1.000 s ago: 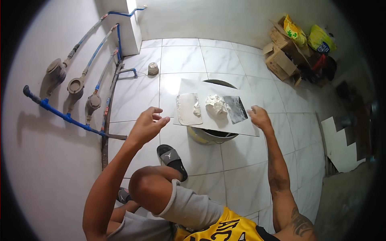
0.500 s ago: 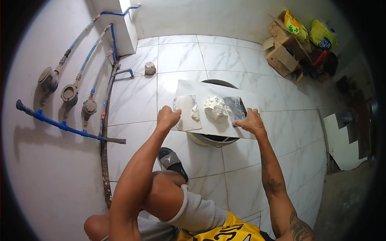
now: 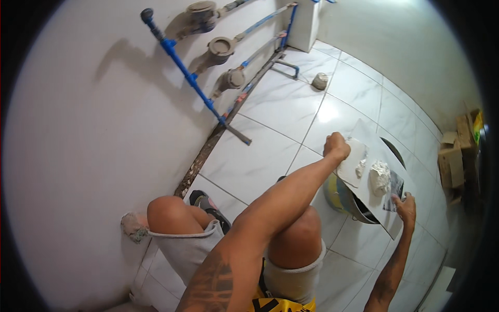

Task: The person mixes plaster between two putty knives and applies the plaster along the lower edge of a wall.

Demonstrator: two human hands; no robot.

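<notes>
A pale square board lies across a round bucket on the tiled floor. On it sit a lump of white mortar and a dark patch I cannot identify. My left hand is closed on the top of a flat white trowel that rests on the board's left part. Fingers of my right hand curl over the board's near right edge, beside the dark patch. I am squatting with both knees in front of the bucket.
Blue pipes and grey round fittings run along the white wall on the left. A small grey lump sits on the floor farther off. Cardboard boxes stand at the right. Mortar sticks to the wall by my left knee.
My left hand has come from open in the air down onto the board and closed on the trowel. The right hand stays at the board's edge. My view has swung left toward the wall.
</notes>
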